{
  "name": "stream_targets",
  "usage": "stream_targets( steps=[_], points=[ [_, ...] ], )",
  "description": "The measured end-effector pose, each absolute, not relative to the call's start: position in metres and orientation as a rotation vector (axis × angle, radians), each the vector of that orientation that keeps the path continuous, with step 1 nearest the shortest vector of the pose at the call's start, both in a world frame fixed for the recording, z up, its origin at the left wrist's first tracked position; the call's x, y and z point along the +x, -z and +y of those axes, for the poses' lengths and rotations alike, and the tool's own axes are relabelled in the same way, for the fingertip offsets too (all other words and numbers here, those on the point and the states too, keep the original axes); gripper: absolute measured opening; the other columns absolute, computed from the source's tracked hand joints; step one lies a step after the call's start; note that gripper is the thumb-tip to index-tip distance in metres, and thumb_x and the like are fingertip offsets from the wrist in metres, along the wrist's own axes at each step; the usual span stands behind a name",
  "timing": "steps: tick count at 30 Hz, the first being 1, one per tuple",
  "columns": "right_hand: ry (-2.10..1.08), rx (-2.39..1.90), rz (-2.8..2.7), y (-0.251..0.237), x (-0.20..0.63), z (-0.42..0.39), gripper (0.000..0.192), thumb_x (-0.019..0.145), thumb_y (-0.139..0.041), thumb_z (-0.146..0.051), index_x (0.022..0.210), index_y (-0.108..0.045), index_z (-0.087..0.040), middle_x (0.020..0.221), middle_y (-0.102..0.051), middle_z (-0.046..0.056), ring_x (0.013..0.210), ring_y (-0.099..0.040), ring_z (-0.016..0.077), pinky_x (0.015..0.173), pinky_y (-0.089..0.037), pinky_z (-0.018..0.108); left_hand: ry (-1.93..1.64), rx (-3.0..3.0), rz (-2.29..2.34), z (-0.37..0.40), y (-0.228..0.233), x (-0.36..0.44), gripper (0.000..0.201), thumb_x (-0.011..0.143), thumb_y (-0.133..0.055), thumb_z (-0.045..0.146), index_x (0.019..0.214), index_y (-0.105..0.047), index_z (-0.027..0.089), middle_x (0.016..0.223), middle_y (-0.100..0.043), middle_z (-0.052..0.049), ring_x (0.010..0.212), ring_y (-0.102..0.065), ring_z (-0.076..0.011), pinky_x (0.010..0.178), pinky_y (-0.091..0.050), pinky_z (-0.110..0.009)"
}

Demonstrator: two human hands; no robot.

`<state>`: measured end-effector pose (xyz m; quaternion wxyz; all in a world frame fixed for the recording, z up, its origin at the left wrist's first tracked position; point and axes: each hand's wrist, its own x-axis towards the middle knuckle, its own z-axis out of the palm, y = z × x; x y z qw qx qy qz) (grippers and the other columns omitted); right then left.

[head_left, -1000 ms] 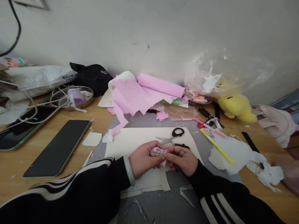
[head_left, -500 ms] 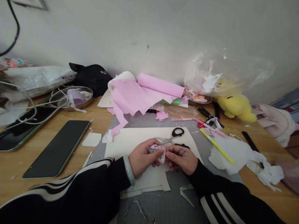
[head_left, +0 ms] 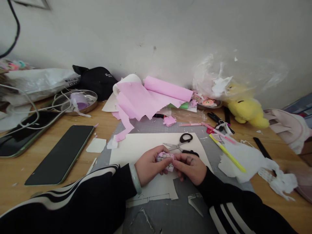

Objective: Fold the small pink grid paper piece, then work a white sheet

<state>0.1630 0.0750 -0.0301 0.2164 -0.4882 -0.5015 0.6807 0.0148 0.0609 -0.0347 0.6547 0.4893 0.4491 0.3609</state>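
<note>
Over the cream sheet [head_left: 146, 144], head view | small pink paper piece [head_left: 165, 158] is pinched between left hand [head_left: 148, 165] and right hand [head_left: 191, 167] | best kept gently squeezed, edges lined up, clear of scissors [head_left: 181, 144] just behind on counter [head_left: 14, 175]

Two phones [head_left: 59, 154] [head_left: 21, 133]; one scissors [head_left: 181, 143]; one yellow plush [head_left: 246, 110]; one pink roll [head_left: 168, 88].

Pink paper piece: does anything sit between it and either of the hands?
Nothing visible does. The left hand and right hand both pinch the small pink paper piece directly, above the cream sheet. The scissors lie just behind the hands, apart from it.
</note>
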Motion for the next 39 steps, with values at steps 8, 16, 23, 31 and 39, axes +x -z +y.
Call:
stream_targets(
  steps=[8,16,23,31,39],
  points=[
    [-1.862,-1.368,-1.385,0.0304,0.1623,0.0757,0.03,0.059,-0.056,-0.038,0.067,-0.05,-0.01,0.038,-0.043,-0.007,0.031,-0.039,0.0028,0.031,-0.034,0.015,-0.787,1.12,1.03,0.0614,0.034,0.0144,0.018,0.067,-0.054,0.03,0.07,-0.045,0.015,0.049,-0.045,0.006,0.043,-0.044,-0.0072,0.04,-0.034,-0.018],
    [-1.914,-1.345,-1.243,0.0295,0.1621,0.0759,0.035,0.053,-0.06,-0.04,0.068,-0.05,-0.011,0.048,-0.048,-0.006,0.036,-0.044,0.0038,0.034,-0.039,0.017,-0.875,1.073,1.012,0.0628,0.0354,0.0147,0.016,0.068,-0.052,0.028,0.07,-0.043,0.015,0.046,-0.045,0.006,0.04,-0.042,-0.0063,0.038,-0.034,-0.017],
    [-1.946,-1.34,-1.272,0.0269,0.1624,0.078,0.031,0.052,-0.061,-0.037,0.065,-0.049,-0.011,0.041,-0.047,-0.007,0.033,-0.043,0.0037,0.033,-0.037,0.016,-0.872,1.094,1.042,0.0632,0.0347,0.0145,0.014,0.07,-0.05,0.026,0.07,-0.042,0.015,0.045,-0.045,0.006,0.04,-0.042,-0.0064,0.04,-0.035,-0.017],
    [-1.912,-1.321,-1.387,0.0294,0.1627,0.0769,0.027,0.059,-0.056,-0.037,0.062,-0.048,-0.012,0.039,-0.045,-0.007,0.032,-0.04,0.0028,0.033,-0.035,0.015,-0.862,1.109,1.023,0.061,0.0336,0.015,0.013,0.07,-0.049,0.026,0.071,-0.042,0.015,0.048,-0.044,0.006,0.042,-0.042,-0.0063,0.041,-0.035,-0.018],
    [-1.812,-1.376,-1.515,0.0297,0.1633,0.0747,0.026,0.061,-0.053,-0.039,0.059,-0.045,-0.014,0.036,-0.042,-0.007,0.03,-0.037,0.0028,0.031,-0.03,0.015,-0.8,1.127,1.049,0.0612,0.0313,0.015,0.015,0.066,-0.053,0.026,0.071,-0.043,0.016,0.048,-0.044,0.006,0.043,-0.042,-0.0071,0.041,-0.033,-0.018]
  ],
)
